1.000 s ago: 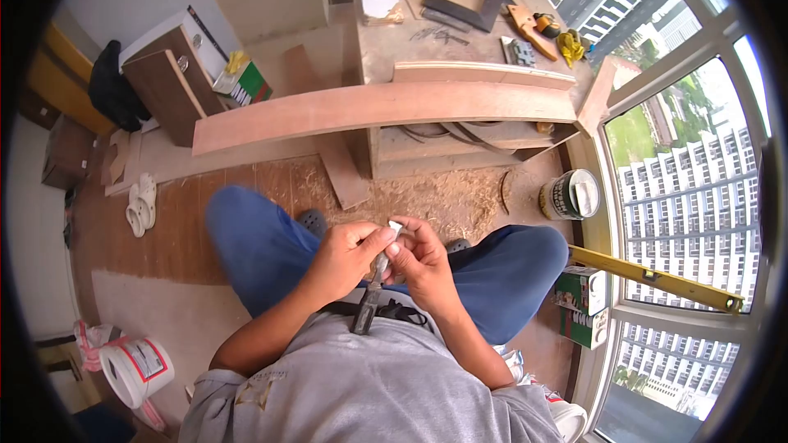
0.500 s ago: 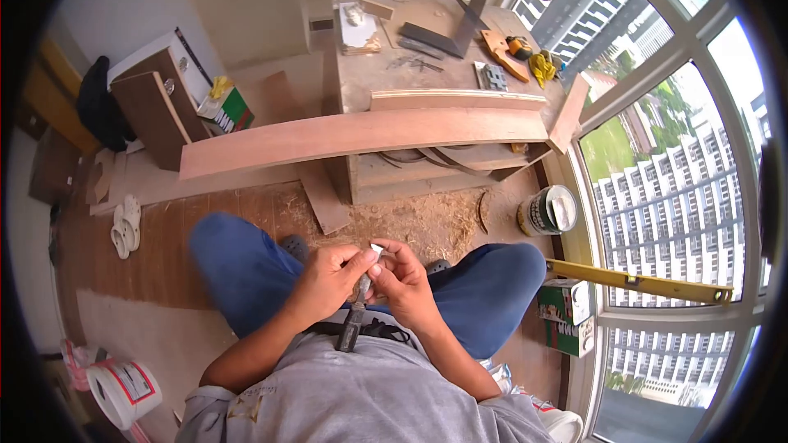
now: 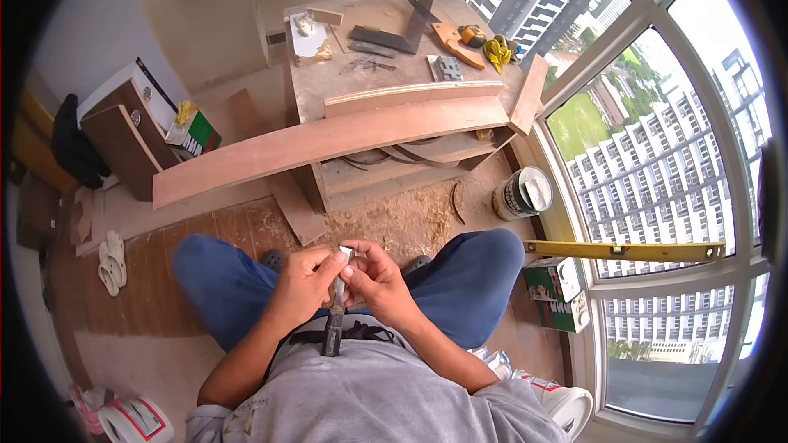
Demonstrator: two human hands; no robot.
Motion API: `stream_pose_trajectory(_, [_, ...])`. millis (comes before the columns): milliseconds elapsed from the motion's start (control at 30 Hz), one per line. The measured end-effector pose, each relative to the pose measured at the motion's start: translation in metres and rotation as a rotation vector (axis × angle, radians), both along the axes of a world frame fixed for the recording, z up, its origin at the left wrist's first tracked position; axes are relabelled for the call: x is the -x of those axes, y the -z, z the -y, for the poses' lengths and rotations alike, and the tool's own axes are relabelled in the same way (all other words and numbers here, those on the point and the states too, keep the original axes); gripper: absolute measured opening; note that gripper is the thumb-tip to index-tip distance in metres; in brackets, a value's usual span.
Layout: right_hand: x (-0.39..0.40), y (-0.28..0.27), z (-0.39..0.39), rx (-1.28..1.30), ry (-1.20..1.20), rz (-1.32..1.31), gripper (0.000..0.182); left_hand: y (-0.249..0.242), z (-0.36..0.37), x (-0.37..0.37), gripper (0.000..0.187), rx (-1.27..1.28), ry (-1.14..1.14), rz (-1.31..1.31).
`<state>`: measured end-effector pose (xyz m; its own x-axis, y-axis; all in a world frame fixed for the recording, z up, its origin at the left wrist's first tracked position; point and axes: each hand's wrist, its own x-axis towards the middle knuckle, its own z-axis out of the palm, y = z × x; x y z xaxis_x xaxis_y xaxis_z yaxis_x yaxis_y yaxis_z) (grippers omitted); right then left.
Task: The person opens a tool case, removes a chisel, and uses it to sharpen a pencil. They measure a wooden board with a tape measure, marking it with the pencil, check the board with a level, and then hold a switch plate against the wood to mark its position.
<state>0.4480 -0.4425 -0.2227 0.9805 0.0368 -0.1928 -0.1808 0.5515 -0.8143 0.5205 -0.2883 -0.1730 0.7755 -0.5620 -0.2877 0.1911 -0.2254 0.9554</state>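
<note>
Together, left hand (image 3: 302,285) and right hand (image 3: 379,283) pinch a slim, dark-handled metal chisel (image 3: 335,312), grips closed.

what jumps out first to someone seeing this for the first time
At centre, the left hand and right hand close together around a dark-handled tool, held upright over the lap. Beyond the knees, a long reddish plank lies across the front of a cluttered workbench, with sawdust on the floor beneath. To the right, a yellow spirit level lies along the sill of a big window.
</note>
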Motion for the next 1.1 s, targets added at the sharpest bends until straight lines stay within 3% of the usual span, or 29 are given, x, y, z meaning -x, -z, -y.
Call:
stream_pose_trajectory(367, [-0.001,-0.002,-0.002,-0.008,0.017,0.016,0.044,-0.018,0.010,-0.003,0.025,0.005,-0.007,-0.090])
stream_pose_trajectory(500, [0.002,-0.001,-0.001,-0.013,0.019,-0.019,0.042,-0.004,0.002,0.000,0.027,0.007,-0.026,-0.083])
stream_pose_trajectory(700, [-0.001,-0.003,-0.005,-0.043,0.024,0.007,0.042,0.015,0.002,-0.007,0.026,0.059,0.013,0.236])
stream_pose_trajectory(833, [0.002,-0.001,-0.004,-0.012,0.052,0.007,0.040,0.009,-0.001,-0.002,0.029,0.021,0.016,0.042])
stream_pose_trajectory(1000, [0.002,0.001,-0.008,-0.027,0.052,-0.026,0.040,0.006,0.000,0.001,0.027,0.009,-0.071,0.080])
stream_pose_trajectory(1100, [0.000,-0.005,-0.009,-0.030,0.070,-0.016,0.040,0.011,0.001,-0.004,0.026,-0.007,-0.017,0.288])
